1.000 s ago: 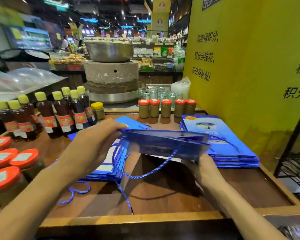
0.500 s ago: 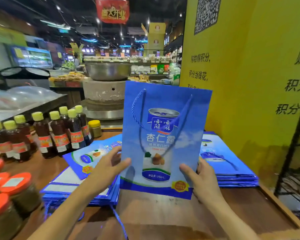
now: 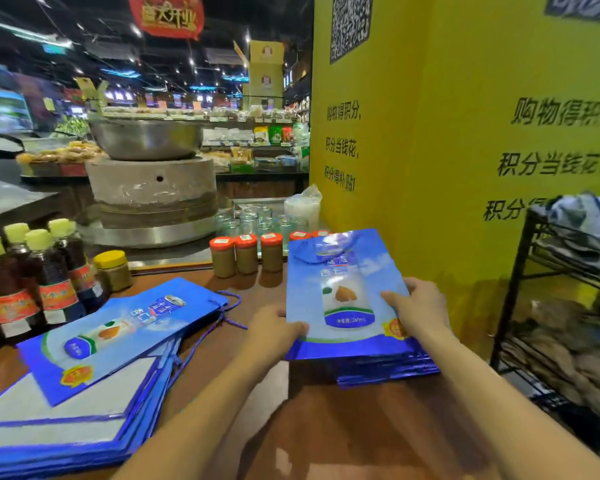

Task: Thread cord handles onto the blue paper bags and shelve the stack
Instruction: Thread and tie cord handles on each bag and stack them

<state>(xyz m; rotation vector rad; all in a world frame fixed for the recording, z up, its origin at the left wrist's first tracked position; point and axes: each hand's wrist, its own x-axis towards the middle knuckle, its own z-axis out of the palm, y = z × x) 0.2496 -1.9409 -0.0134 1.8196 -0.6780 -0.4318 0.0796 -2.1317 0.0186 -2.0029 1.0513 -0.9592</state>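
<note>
Both hands are on the flat blue printed paper bag (image 3: 343,299): left hand (image 3: 274,329) pinches its left edge, and right hand (image 3: 421,306) is curled over the right edge. Bag's laid over the neat stack of blue bags (image 3: 388,370). Left of that stack is a messier blue bag pile (image 3: 84,375) with loose blue cords (image 3: 229,320), and behind the stack are orange-lidded glass jars (image 3: 246,254).

A supermarket: stocked shelves (image 3: 257,135), sauce bottles (image 3: 52,282) and orange-lidded jars (image 3: 246,254) on a counter (image 3: 326,427), red banner (image 3: 167,15) overhead
</note>
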